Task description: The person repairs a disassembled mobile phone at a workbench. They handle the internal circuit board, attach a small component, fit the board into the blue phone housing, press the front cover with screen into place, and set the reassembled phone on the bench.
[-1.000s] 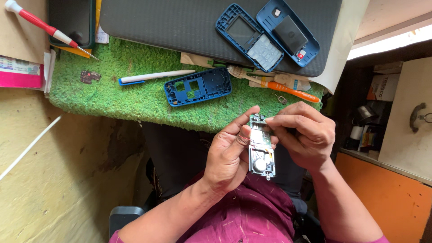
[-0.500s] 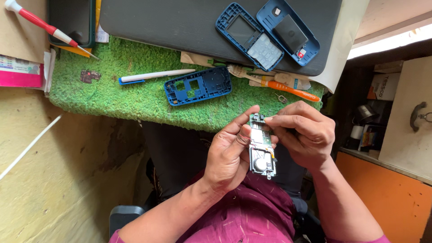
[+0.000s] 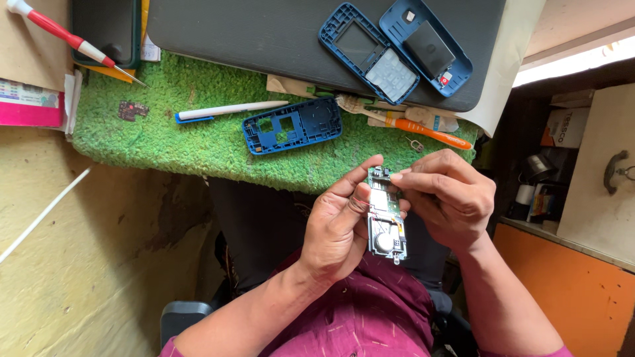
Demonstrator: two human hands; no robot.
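The person wore a magenta, plum-toned shirt [image 3: 370,311] of woven cloth flecked with small pale dashes, and its short sleeves ended high on the arm, so both forearms were bare. The left hand [image 3: 337,228] and the right hand [image 3: 446,198] were bare too, with no gloves, rings or watch to be seen, and the fingernails were cut short. Dark trousers [image 3: 264,225] covered the lap below the bench edge.
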